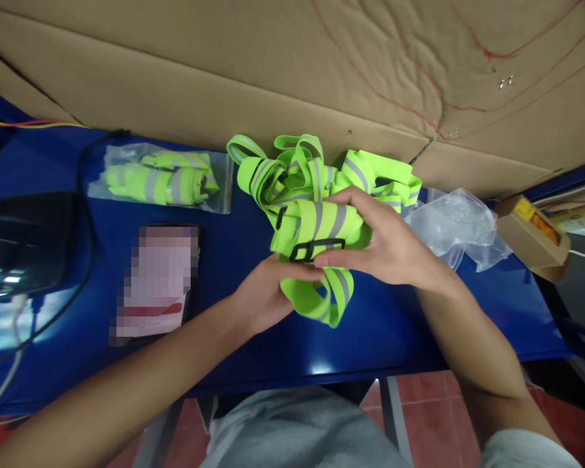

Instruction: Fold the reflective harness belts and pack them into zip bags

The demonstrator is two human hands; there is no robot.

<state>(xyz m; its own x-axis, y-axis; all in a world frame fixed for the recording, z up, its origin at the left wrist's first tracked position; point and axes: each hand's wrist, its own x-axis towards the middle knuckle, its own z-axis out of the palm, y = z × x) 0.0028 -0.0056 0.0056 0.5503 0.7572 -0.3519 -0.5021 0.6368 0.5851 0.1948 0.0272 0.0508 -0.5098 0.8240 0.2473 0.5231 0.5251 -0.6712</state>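
Observation:
Between my two hands is a rolled-up reflective strap [329,224], neon yellow-green with silver-grey stripes and a black plastic buckle on its near side. My left hand [268,296] grips it from below and to the left, with a loop of the strap hanging beneath. From the right, my right hand [387,240] wraps round the roll, thumb close to the buckle. Just behind lies a tangled heap of similar straps [297,162] on the blue table [244,351]. Part of the heap is hidden by the roll and my right hand.
On the left are a clear bag of folded straps [160,179], a phone [158,279] with a blurred screen, and a black box with cables [34,237]. Empty-looking clear plastic bags [453,224] and a small cardboard box [533,237] sit at right. A cardboard wall [199,58] rises behind.

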